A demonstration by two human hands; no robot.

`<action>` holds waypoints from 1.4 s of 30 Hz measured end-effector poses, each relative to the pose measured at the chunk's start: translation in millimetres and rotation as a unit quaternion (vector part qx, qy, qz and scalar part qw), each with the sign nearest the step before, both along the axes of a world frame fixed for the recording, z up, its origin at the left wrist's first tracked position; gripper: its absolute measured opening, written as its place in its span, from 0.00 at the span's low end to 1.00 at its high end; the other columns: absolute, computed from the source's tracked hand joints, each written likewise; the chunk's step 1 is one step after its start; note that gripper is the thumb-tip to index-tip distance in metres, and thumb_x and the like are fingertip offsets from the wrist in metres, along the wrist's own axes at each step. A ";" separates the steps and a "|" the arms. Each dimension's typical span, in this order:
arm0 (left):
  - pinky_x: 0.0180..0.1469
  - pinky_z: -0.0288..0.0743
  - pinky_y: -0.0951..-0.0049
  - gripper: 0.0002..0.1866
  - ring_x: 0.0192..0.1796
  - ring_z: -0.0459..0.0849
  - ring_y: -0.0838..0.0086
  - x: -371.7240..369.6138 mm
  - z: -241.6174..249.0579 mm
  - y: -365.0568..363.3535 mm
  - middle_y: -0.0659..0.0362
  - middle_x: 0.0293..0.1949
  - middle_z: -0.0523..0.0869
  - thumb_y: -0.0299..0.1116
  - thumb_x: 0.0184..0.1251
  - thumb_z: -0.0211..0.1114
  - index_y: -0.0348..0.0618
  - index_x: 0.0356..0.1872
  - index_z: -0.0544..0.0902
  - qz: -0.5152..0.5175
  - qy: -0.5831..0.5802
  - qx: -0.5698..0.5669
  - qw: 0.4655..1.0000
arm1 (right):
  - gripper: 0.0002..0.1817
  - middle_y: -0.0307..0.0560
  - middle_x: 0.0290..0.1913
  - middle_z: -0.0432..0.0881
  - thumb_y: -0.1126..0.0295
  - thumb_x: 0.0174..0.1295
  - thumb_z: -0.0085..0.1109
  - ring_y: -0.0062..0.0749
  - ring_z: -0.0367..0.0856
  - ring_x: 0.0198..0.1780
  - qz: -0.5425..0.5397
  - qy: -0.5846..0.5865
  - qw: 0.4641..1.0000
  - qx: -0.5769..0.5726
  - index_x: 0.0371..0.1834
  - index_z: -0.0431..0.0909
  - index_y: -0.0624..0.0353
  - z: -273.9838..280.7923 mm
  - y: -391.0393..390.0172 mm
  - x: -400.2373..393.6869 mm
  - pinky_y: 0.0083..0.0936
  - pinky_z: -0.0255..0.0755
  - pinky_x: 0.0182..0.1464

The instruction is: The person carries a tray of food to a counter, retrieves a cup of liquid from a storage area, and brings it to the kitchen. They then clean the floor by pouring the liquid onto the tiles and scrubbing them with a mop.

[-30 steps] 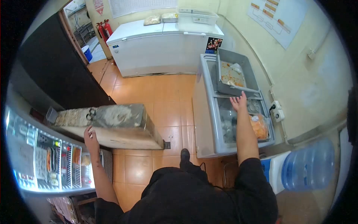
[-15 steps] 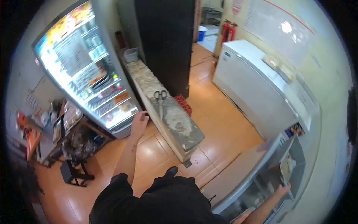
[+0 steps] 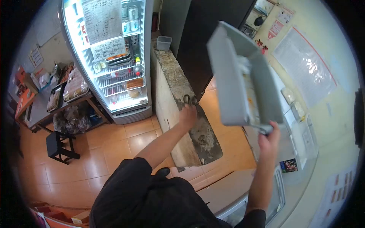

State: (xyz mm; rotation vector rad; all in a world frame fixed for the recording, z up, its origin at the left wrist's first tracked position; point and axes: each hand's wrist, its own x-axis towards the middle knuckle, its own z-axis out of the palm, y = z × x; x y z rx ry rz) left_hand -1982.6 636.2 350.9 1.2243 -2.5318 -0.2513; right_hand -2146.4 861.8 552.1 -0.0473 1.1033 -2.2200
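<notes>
My right hand grips the rim of a grey plastic bin at its near end. The bin is raised and steeply tilted, its opening facing right. Inside lies a clear plastic bag with pale and yellowish contents I cannot make out. My left hand reaches down to the top of the low wall, its fingers closed over the blades of a pair of scissors. The dark handle rings show beyond the fingers; the blades are hidden.
A lit display fridge stands left of the low wall. A small clear container sits at the wall's far end. Below my right arm is an open chest freezer. A black stool and a loaded table stand left.
My right hand has lifted the grey bin up out of the open freezer. My left hand has moved from beside the low wall onto the scissors. The view has shifted.
</notes>
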 end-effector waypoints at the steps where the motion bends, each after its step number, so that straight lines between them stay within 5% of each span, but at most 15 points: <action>1: 0.40 0.80 0.66 0.11 0.44 0.82 0.58 -7.0 -12.5 -3.6 0.46 0.38 0.80 0.30 0.57 0.58 0.37 0.40 0.78 -0.020 -0.002 0.014 1.000 | 0.21 0.51 0.52 0.73 0.72 0.52 0.54 0.46 0.72 0.53 -0.011 -0.036 0.999 -0.002 0.51 0.67 0.62 -2.6 -40.3 4.4 0.41 0.66 0.59; 5: 0.38 0.81 0.66 0.10 0.38 0.85 0.57 -28.3 -73.9 -2.4 0.47 0.37 0.83 0.27 0.55 0.57 0.36 0.37 0.81 -0.067 0.078 0.012 0.995 | 0.15 0.49 0.45 0.72 0.76 0.52 0.52 0.38 0.74 0.46 0.021 -0.086 0.996 0.013 0.44 0.66 0.63 -25.5 -156.6 43.7 0.36 0.71 0.52; 8: 0.42 0.78 0.60 0.10 0.43 0.82 0.52 10.8 18.2 17.3 0.41 0.39 0.80 0.26 0.55 0.56 0.34 0.38 0.78 -0.116 0.017 0.211 0.970 | 0.09 0.42 0.34 0.70 0.78 0.51 0.54 0.31 0.73 0.34 0.007 -0.096 0.995 0.020 0.34 0.66 0.61 -36.0 -209.0 78.5 0.26 0.74 0.39; 9: 0.42 0.78 0.59 0.10 0.43 0.82 0.52 8.1 15.8 17.0 0.41 0.39 0.80 0.25 0.54 0.55 0.34 0.37 0.79 -0.122 0.031 0.220 0.967 | 0.07 0.40 0.29 0.69 0.78 0.51 0.55 0.28 0.72 0.29 0.011 -0.094 0.995 0.018 0.29 0.66 0.59 -35.2 -221.3 88.8 0.22 0.74 0.33; 12: 0.42 0.78 0.58 0.08 0.43 0.83 0.52 9.2 0.0 27.6 0.40 0.38 0.81 0.24 0.54 0.54 0.34 0.34 0.80 -0.136 0.062 0.218 0.964 | 0.13 0.46 0.39 0.69 0.77 0.51 0.51 0.34 0.73 0.39 0.028 -0.098 0.995 0.013 0.41 0.64 0.63 -65.7 -256.0 90.1 0.29 0.74 0.42; 13: 0.41 0.79 0.59 0.08 0.42 0.83 0.53 13.0 2.3 30.9 0.42 0.37 0.82 0.24 0.55 0.54 0.34 0.32 0.81 -0.137 0.069 0.201 0.968 | 0.13 0.43 0.35 0.68 0.76 0.50 0.52 0.30 0.71 0.31 0.011 -0.087 0.995 0.040 0.39 0.65 0.60 -73.4 -263.5 94.5 0.25 0.71 0.30; 16: 0.41 0.80 0.61 0.07 0.41 0.84 0.54 18.5 7.3 36.3 0.43 0.38 0.81 0.24 0.56 0.55 0.35 0.33 0.80 -0.144 0.053 0.182 0.971 | 0.11 0.41 0.28 0.67 0.73 0.48 0.54 0.26 0.66 0.23 0.009 -0.081 0.994 0.077 0.35 0.66 0.57 -123.6 -267.4 76.4 0.24 0.60 0.19; 19: 0.41 0.79 0.60 0.09 0.41 0.83 0.53 21.4 8.1 42.1 0.43 0.40 0.79 0.25 0.56 0.54 0.36 0.39 0.76 -0.155 0.034 0.161 0.974 | 0.09 0.37 0.25 0.62 0.70 0.48 0.56 0.23 0.64 0.22 0.002 -0.001 0.992 0.125 0.30 0.65 0.52 -140.0 -259.3 66.6 0.20 0.60 0.21; 26: 0.40 0.78 0.56 0.14 0.41 0.81 0.48 12.6 -62.3 27.6 0.43 0.45 0.75 0.26 0.56 0.54 0.37 0.45 0.71 -0.287 0.078 0.042 0.954 | 0.10 0.38 0.23 0.64 0.69 0.52 0.58 0.24 0.64 0.21 0.013 -0.047 0.992 0.114 0.33 0.68 0.56 -100.0 -230.1 81.5 0.24 0.62 0.21; 29: 0.46 0.75 0.54 0.19 0.46 0.77 0.44 16.3 3.1 40.7 0.41 0.51 0.71 0.29 0.56 0.56 0.37 0.50 0.70 -0.190 -0.020 0.119 0.974 | 0.10 0.39 0.23 0.65 0.70 0.52 0.58 0.24 0.64 0.21 0.009 -0.054 0.996 0.065 0.34 0.67 0.56 -107.2 -228.7 78.4 0.24 0.61 0.20; 32: 0.52 0.69 0.51 0.26 0.54 0.71 0.42 17.1 1.7 27.4 0.40 0.55 0.66 0.36 0.56 0.59 0.37 0.56 0.67 -0.246 0.008 -0.054 0.968 | 0.09 0.39 0.23 0.64 0.71 0.51 0.56 0.24 0.63 0.20 0.006 -0.045 0.997 0.065 0.33 0.66 0.56 -97.2 -228.4 80.9 0.23 0.58 0.18; 38: 0.61 0.57 0.46 0.36 0.63 0.60 0.42 0.9 -11.3 -11.7 0.41 0.60 0.62 0.45 0.57 0.59 0.37 0.64 0.59 -0.123 -0.060 -0.039 0.990 | 0.07 0.38 0.20 0.64 0.72 0.49 0.54 0.23 0.61 0.18 -0.059 -0.016 0.994 0.092 0.30 0.66 0.56 -75.3 -236.2 84.3 0.24 0.54 0.17; 42: 0.65 0.48 0.45 0.38 0.66 0.53 0.40 -6.1 -13.5 -22.8 0.41 0.65 0.56 0.45 0.57 0.58 0.38 0.66 0.55 -0.151 0.060 0.021 0.986 | 0.08 0.38 0.19 0.63 0.72 0.48 0.55 0.23 0.60 0.16 -0.067 0.003 0.994 0.082 0.29 0.66 0.57 -70.5 -237.1 87.1 0.24 0.54 0.16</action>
